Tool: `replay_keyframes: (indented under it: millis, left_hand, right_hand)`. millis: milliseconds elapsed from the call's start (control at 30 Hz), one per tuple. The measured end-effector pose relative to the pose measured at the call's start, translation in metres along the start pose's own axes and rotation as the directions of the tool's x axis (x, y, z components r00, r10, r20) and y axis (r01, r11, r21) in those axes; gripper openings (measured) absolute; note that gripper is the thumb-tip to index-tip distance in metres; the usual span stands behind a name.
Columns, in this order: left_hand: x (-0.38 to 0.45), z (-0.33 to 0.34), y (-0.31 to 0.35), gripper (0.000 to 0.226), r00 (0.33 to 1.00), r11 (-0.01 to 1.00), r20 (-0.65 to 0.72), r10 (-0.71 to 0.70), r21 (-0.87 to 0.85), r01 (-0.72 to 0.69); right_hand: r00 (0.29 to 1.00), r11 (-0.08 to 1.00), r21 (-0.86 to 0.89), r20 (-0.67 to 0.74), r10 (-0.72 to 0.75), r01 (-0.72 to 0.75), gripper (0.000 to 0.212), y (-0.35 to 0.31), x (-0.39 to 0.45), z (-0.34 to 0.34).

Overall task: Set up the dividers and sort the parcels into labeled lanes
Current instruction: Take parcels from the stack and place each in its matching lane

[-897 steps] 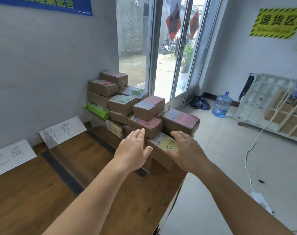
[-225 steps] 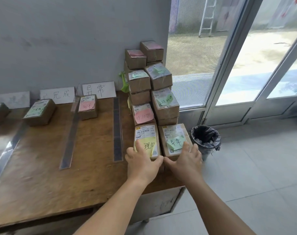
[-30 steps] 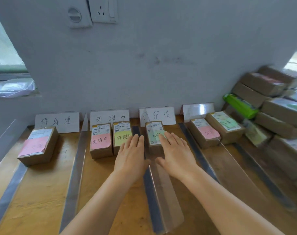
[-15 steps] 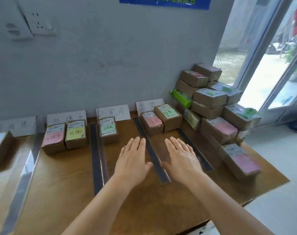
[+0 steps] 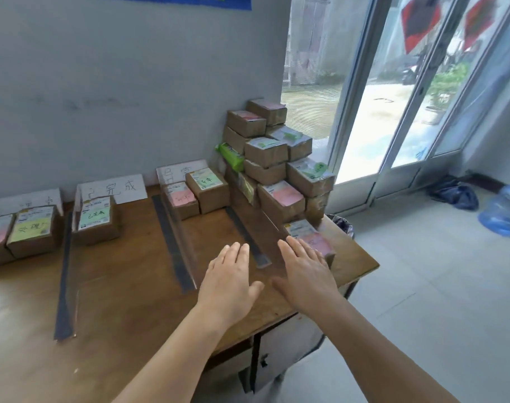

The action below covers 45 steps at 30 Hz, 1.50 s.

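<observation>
My left hand (image 5: pixel 229 282) and my right hand (image 5: pixel 306 271) hover flat over the wooden table (image 5: pixel 126 301), both holding nothing. The right hand's fingertips reach a cardboard parcel with a pink note (image 5: pixel 313 238) at the front of the unsorted stack (image 5: pixel 274 164). Clear dividers (image 5: pixel 176 242) (image 5: pixel 64 274) (image 5: pixel 248 237) split the table into lanes. White lane labels (image 5: pixel 114 187) (image 5: pixel 175 170) lean on the wall. Sorted parcels sit in the lanes: one with a green note (image 5: pixel 95 221), one with a yellow note (image 5: pixel 32 231), two in the right lane (image 5: pixel 195 190).
A grey wall backs the table. Glass doors (image 5: pixel 399 97) open to the right. A black-lined bin (image 5: pixel 342 225) stands beside the table's right end. A blue water jug (image 5: pixel 504 210) and a dark bag (image 5: pixel 454 194) lie on the tiled floor.
My view has swung right from the lanes toward the unsorted stack. Both hands moved right with it, and the right hand now reaches the front pink-note parcel.
</observation>
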<state>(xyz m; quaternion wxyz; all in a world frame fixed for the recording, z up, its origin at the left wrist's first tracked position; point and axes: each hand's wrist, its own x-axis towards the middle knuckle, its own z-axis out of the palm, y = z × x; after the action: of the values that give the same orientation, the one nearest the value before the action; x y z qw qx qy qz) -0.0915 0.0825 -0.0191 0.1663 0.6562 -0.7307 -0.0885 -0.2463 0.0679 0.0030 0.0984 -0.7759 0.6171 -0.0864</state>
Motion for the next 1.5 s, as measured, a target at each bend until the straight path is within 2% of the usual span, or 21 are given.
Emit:
replay_keyframes:
  millis: [233,367,600,867,1033,1167,1267,1500]
  left_hand:
    - [0.036,0.036,0.054,0.077,0.995,0.994,0.066,0.076,-0.081,-0.071]
    - [0.064,0.062,0.073,0.071,0.989,0.981,0.124,0.079,-0.188,-0.054]
    - [0.11,0.115,0.09,0.072,0.961,0.954,0.275,-0.007,-0.286,0.089]
    - [0.13,0.147,0.095,0.071,0.938,0.884,0.275,-0.208,-0.357,0.301]
    - [0.133,0.156,0.101,0.066,0.896,0.79,0.278,-0.345,-0.43,0.438]
    - [0.128,0.158,0.116,0.045,0.86,0.719,0.247,-0.447,-0.473,0.51]
    - [0.119,0.157,0.13,0.037,0.849,0.694,0.196,-0.491,-0.501,0.517]
    - [0.098,0.147,0.161,0.055,0.831,0.597,0.09,-0.549,-0.653,0.466]
  right_hand:
    - [0.991,0.991,0.029,-0.022,0.133,-0.132,0.075,0.066,0.006,-0.004]
    - [0.976,0.972,0.113,-0.038,0.213,-0.207,0.072,0.095,0.025,0.001]
    - [0.952,0.929,0.209,0.026,0.307,-0.305,0.06,0.138,0.066,0.021]
    - [0.922,0.89,0.245,0.147,0.357,-0.384,0.062,0.164,0.097,0.047]
    - [0.933,0.88,0.322,0.203,0.296,-0.349,0.046,0.175,0.105,0.059]
    - [0.951,0.865,0.403,0.196,0.238,-0.3,0.043,0.185,0.101,0.058]
    - [0.968,0.861,0.446,0.169,0.187,-0.244,0.039,0.195,0.093,0.049]
    - [0.993,0.824,0.555,0.051,0.103,-0.114,0.038,0.213,0.07,0.025]
